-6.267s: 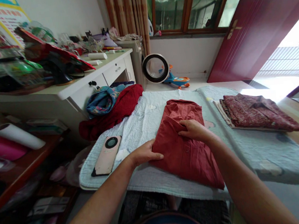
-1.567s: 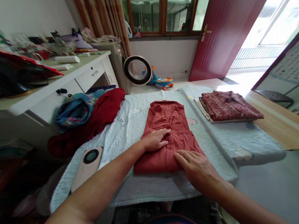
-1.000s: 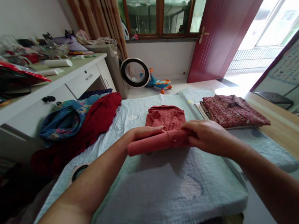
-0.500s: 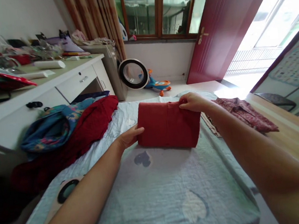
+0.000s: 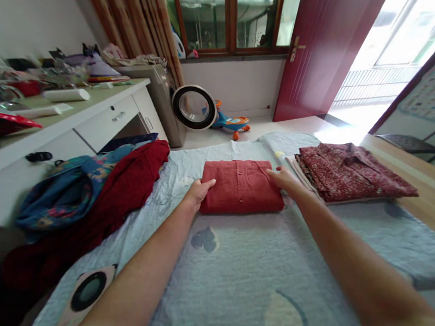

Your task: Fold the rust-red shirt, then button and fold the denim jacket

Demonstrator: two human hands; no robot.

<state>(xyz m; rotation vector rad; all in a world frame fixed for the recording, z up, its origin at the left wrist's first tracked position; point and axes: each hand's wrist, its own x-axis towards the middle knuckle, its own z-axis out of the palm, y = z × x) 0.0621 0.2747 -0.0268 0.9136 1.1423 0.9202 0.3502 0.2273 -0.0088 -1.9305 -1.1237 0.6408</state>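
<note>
A red buttoned shirt (image 5: 239,186), folded into a neat rectangle, lies on the pale blue bedspread (image 5: 228,265) with two buttons facing up. My left hand (image 5: 201,192) grips its left edge, thumb on top and the other fingers mostly hidden at the side. At the right edge, my right hand (image 5: 282,178) holds it the same way, thumb over the upper face. To the right sits a stack of folded clothes with a patterned dark red shirt (image 5: 350,170) on top.
Dark red cloth (image 5: 127,188) and a blue floral garment (image 5: 75,183) are heaped at the left, beside a white desk (image 5: 107,117). Beyond the bed stand a washing machine with its round door (image 5: 194,107) open and a blue-orange ride-on toy (image 5: 232,122).
The red shirt has gone from tilted up to lying flat, its buttoned face now showing. My right hand has moved down from its top edge to its right side.
</note>
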